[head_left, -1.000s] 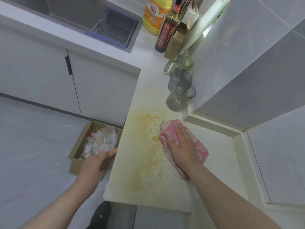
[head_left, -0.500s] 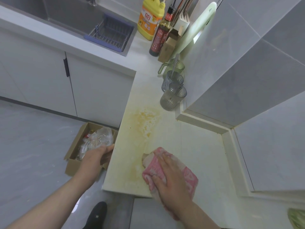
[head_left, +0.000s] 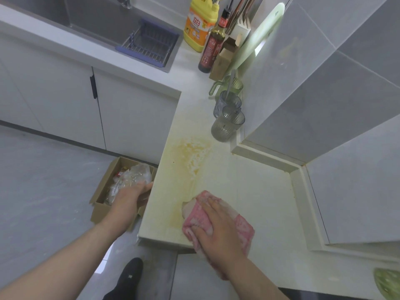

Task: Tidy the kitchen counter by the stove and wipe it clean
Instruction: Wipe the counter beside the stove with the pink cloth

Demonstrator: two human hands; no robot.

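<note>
My right hand presses flat on a pink and white cloth near the front edge of the pale counter. A yellow-orange greasy stain spreads over the counter further back, with a faint streak running down toward the cloth. My left hand grips the counter's left edge, above a cardboard box on the floor that holds crumpled clear plastic.
Along the wall stand two grey ribbed cups, a green mug, a dark sauce bottle, a yellow detergent jug and a light cutting board. The sink with a blue rack is far left. A black stove edge lies at the bottom right.
My right hand has dragged the cloth from the middle of the stain toward me to the counter's front edge, leaving that part paler. My left hand stays at the counter edge.
</note>
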